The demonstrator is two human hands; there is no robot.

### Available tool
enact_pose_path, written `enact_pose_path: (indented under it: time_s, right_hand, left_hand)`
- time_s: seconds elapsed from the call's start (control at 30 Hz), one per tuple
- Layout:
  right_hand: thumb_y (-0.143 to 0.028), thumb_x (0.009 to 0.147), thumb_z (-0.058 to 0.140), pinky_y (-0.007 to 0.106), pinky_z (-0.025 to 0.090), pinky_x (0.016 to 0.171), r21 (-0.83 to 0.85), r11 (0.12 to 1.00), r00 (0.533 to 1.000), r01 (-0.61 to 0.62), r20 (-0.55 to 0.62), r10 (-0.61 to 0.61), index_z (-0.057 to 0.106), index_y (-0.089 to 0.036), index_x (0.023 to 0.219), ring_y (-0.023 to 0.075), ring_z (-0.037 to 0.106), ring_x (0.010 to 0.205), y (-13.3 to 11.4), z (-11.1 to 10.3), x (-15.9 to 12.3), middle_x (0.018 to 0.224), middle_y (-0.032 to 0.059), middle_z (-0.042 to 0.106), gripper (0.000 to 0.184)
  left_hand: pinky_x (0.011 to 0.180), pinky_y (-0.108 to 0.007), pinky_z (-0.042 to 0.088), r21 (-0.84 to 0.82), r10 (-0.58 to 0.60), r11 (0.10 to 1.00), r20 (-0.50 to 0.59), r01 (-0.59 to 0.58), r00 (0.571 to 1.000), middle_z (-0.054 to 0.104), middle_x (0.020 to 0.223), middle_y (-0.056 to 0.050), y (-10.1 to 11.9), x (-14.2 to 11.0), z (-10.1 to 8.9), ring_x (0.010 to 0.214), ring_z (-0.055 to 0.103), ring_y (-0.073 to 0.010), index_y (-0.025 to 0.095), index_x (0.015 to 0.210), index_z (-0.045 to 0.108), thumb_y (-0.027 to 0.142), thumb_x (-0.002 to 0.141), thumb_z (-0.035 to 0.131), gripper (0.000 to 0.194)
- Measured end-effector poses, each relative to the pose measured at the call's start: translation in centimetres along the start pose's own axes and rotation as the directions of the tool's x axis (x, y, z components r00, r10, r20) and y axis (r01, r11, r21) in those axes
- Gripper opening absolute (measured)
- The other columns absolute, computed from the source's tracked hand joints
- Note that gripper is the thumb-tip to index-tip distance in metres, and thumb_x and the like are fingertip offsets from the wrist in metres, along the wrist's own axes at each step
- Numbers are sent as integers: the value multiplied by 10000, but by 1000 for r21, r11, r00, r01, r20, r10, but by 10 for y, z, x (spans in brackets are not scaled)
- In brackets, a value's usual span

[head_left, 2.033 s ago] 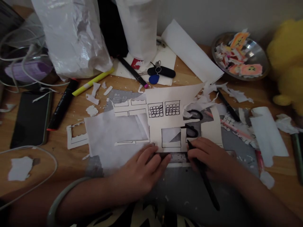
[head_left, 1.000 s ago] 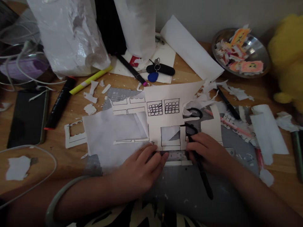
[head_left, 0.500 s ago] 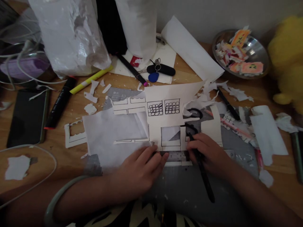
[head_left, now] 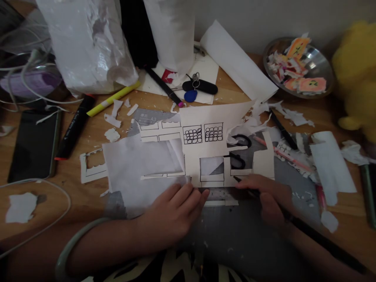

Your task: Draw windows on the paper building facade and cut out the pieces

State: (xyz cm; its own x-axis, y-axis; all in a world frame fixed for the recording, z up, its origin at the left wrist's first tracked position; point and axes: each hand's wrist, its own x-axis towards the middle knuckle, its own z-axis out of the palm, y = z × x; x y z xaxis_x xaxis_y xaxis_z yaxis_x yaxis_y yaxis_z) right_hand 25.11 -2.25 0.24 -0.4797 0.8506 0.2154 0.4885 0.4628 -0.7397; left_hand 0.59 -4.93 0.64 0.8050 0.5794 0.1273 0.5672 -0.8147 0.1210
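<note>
My left hand (head_left: 179, 207) lies over the lower edge of a white paper sheet (head_left: 205, 150), its fingers stretched out and pressing down. Black-outlined windows are drawn on the sheet, and several have been cut through. Below its edge a metal ruler (head_left: 217, 194) shows beside my left fingertips. My right hand (head_left: 268, 196) grips a black pen (head_left: 323, 235), whose dark tip touches or hovers just above the sheet's lower right part. Through a cut window to the right I see black scissors handles (head_left: 237, 161). A grey cutting mat (head_left: 223, 235) lies underneath.
Paper scraps surround the mat. A phone (head_left: 32, 145), a black marker (head_left: 75, 127) and a yellow marker (head_left: 113, 98) lie left. Keys with a blue tag (head_left: 190, 95) are behind. A metal bowl (head_left: 321, 58) of orange paper pieces and a yellow plush (head_left: 355, 74) stand right.
My right hand has shifted right and down, and the pen tip moved lower on the sheet. The pen's rear end has swung out to the right. My left hand stays put.
</note>
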Motion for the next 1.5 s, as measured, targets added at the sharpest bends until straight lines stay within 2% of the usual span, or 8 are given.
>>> enact_pose_path:
  time_s: [0.1, 0.13, 0.27, 0.47, 0.73, 1.0, 1.33, 1.5]
  right_hand:
    - [-169, 785, 477, 216, 456, 477, 21, 963, 963, -268, -34, 269, 537, -227, 909, 144, 603, 572, -17, 10, 1, 684, -2, 643, 149]
    - [-172, 750, 516, 209, 440, 437, 60, 954, 955, -294, -31, 296, 529, -222, 867, 134, 581, 518, -21, 13, 3, 649, -11, 629, 128]
    - [-186, 735, 547, 227, 485, 519, 137, 938, 943, -318, 148, 298, 573, -215, 787, 136, 606, 591, -22, 19, 8, 699, 1, 652, 65]
    - [-184, 774, 531, 236, 501, 533, 238, 884, 913, -403, 177, 368, 576, -206, 861, 128, 617, 612, -16, 18, 7, 717, 5, 654, 101]
    - [-179, 776, 537, 247, 521, 581, 245, 887, 918, -391, 171, 357, 578, -207, 877, 134, 632, 667, -15, 19, 5, 775, 15, 657, 113]
    - [-174, 780, 535, 240, 511, 566, 261, 885, 919, -386, 194, 344, 574, -210, 888, 128, 627, 655, -15, 20, 7, 766, 8, 658, 120]
    - [-184, 759, 526, 228, 520, 541, 134, 915, 919, -381, 163, 359, 591, -217, 836, 131, 629, 615, -25, 18, 11, 710, -6, 667, 106]
    - [-176, 751, 524, 198, 486, 442, 96, 913, 914, -398, 133, 384, 582, -213, 809, 112, 590, 502, -28, 17, 11, 618, -29, 634, 91]
  left_hand:
    - [678, -322, 407, 0, 5, 1000, 16, -5, 1000, 599, 917, -82, 0, 0, 0, 789, 519, -191, 69, 1152, 532, 118, 895, 322, 335]
    - [667, -320, 404, -2, 5, 1000, 21, -5, 1000, 598, 913, -81, 0, 0, 0, 775, 517, -188, 66, 1152, 531, 118, 894, 324, 335]
    - [680, -317, 399, 5, 28, 1000, 30, -28, 999, 601, 927, -89, -1, 1, 0, 785, 513, -183, 59, 1130, 547, 112, 891, 333, 325]
    - [704, -319, 401, 27, 58, 998, 15, -59, 998, 608, 964, -88, 0, 0, 0, 847, 523, -193, 50, 1098, 565, 101, 891, 311, 332]
    - [732, -320, 395, 60, 56, 996, 70, -60, 996, 594, 963, -95, 3, -1, 2, 880, 521, -194, 72, 1197, 499, 127, 869, 372, 356]
    - [679, -315, 389, 49, 28, 998, 41, -30, 999, 586, 914, -76, 3, 1, 2, 787, 508, -181, 79, 1168, 518, 129, 875, 360, 337]
    - [693, -328, 378, 85, 33, 996, 56, -38, 998, 573, 963, -101, 6, -1, 5, 810, 511, -192, 90, 1173, 512, 178, 870, 401, 335]
    - [686, -325, 384, 81, 23, 996, 53, -28, 998, 585, 957, -93, 6, 0, 3, 824, 509, -198, 90, 1163, 524, 164, 877, 380, 329]
